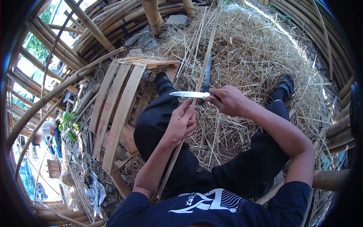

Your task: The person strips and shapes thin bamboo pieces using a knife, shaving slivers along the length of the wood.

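Note:
A long, thin bamboo strip (207, 56) slants from my lap up and away over the straw. My left hand (181, 123) is closed around it, thumb along the strip. In my right hand (228, 100) is a knife, its bright blade (185, 94) pointing left and lying across the strip just beyond my left fingers. Whether the edge bites into the strip, I cannot tell. Close beyond my right fingers, a dark, narrow blade-like piece (208, 72) runs alongside the strip; its lower end is hidden near the knife.
Loose straw-like shavings (249, 56) cover the ground between and beyond my legs. A slatted wooden crate (118, 109) leans at my left knee. Stacked bamboo poles (109, 28) curve around the back. Another person (51, 132) is outside the bamboo frame at far left.

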Tool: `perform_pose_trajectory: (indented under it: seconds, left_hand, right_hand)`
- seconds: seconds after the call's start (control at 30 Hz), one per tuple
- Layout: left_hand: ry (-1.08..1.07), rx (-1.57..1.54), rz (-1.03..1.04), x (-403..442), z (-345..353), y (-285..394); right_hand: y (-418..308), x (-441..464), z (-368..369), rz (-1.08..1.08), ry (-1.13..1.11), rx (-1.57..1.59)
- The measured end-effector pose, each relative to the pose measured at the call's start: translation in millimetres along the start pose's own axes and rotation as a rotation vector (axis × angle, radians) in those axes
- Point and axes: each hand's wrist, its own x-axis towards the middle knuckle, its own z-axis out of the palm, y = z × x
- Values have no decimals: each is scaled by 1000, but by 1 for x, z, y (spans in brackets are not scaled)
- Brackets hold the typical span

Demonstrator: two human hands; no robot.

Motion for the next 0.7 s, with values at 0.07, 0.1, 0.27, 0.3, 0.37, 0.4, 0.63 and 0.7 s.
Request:
perform_pose_trajectory:
  seconds: [0.07,0.1,0.27,0.3,0.37,0.4,0.63,0.7]
  left_hand:
    - [-12,-17,-3,1,-1,-2]
    - [-23,-31,-5,1,-2,-3]
    - [-15,-2,-18,-5,-3,-5]
    - [-17,-3,-24,-7,-4,-4]
    - [-50,17,-81,-21,-4,-11]
    - [-71,28,-138,-30,-6,-16]
    - [-5,-180,-64,-9,-2,-19]
    - [35,-184,-72,-8,-2,-17]
  right_hand:
    - [8,0,-1,8,-2,-21]
    - [8,-1,-3,18,-19,-27]
    - [42,9,1,144,-20,-41]
    - [60,15,-4,329,32,22]
    - [107,13,-36,502,131,-69]
    - [123,6,-50,494,176,-222]
    - [55,2,-31,347,20,19]
    - [24,0,-22,256,-86,57]
